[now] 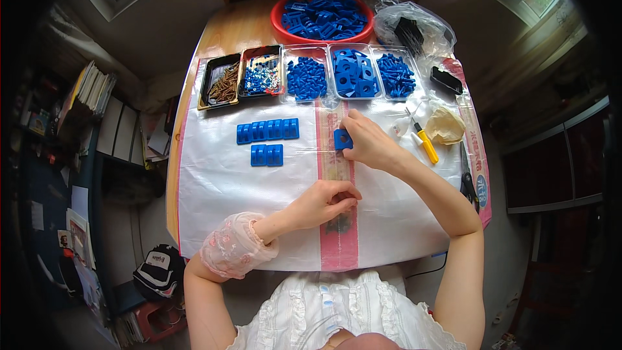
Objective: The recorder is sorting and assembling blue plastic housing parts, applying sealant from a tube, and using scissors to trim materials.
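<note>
Between the thumb and fingers of my right hand (369, 141) is a blue square plastic piece with a round hole (342, 139), close above the covered table. My left hand (324, 204) rests nearer to me, its fingers loosely bent and the thumb a little apart, with nothing visible in it. To the left, blue ribbed blocks stand side by side in a longer row (267, 131) and a shorter row (267, 155). Beyond my right hand, a clear tray (355, 96) holds more blue pieces with holes.
Other trays hold brown screws (225, 84), small metal-and-blue parts (262, 74), small blue parts (306, 78) and blue pegs (396, 76). Behind is a red basin (275, 23) of blue pieces. At right lie a yellow-handled screwdriver (427, 146), scissors (468, 185) and a black case (446, 80).
</note>
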A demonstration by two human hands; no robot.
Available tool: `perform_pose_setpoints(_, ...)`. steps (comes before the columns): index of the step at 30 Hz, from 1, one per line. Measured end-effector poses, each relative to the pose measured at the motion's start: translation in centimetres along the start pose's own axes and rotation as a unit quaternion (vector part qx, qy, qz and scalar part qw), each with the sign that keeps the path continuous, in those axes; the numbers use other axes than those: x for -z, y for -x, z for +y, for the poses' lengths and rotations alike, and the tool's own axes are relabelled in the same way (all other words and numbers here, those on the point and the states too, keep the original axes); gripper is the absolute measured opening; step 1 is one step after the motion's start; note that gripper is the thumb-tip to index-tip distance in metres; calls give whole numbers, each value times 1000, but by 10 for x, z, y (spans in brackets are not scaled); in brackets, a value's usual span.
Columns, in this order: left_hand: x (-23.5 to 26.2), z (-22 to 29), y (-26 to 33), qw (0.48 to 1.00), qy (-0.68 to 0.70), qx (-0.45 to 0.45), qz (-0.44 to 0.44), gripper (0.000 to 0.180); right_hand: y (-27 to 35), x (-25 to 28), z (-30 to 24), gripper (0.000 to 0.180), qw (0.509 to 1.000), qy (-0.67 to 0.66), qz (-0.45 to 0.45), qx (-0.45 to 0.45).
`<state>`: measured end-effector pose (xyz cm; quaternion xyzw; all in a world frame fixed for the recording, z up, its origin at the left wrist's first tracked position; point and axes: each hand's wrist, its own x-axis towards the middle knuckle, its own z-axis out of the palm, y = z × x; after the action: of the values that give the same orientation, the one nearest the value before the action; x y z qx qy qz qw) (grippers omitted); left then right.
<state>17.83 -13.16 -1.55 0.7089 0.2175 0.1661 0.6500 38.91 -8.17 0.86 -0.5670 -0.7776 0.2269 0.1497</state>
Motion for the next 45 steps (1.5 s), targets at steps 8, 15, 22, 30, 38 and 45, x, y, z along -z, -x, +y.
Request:
perform_pose_setpoints(8, 1, -1, 0, 1000, -5, -1, -3, 15, 6, 1, -9, 42, 999, -12, -36, -4)
perform_pose_setpoints(15, 3, -4, -1, 999, -32, -15, -10, 15, 12, -2, -6, 47, 999, -29, -17, 0)
perform_pose_setpoints(22, 2, -2, 0, 1000, -13, 2, -11, 14, 27, 6, -11, 54, 998, -55, 15, 1)
perform_pose_setpoints(30, -1, 0, -1, 999, -28, -20, 7, 13, 73, 9, -5, 34, 981, -71, 137, 120)
perform_pose_setpoints(38, -3, 4, 0, 999, -27, 24, 13, 13, 126, 36, 4, 34, 982, -122, 141, -12)
perform_pose_setpoints(45, -5, 8, -4, 998, -38, 47, 15, 14, 104, 43, 52, 39, 955, -6, 272, -119)
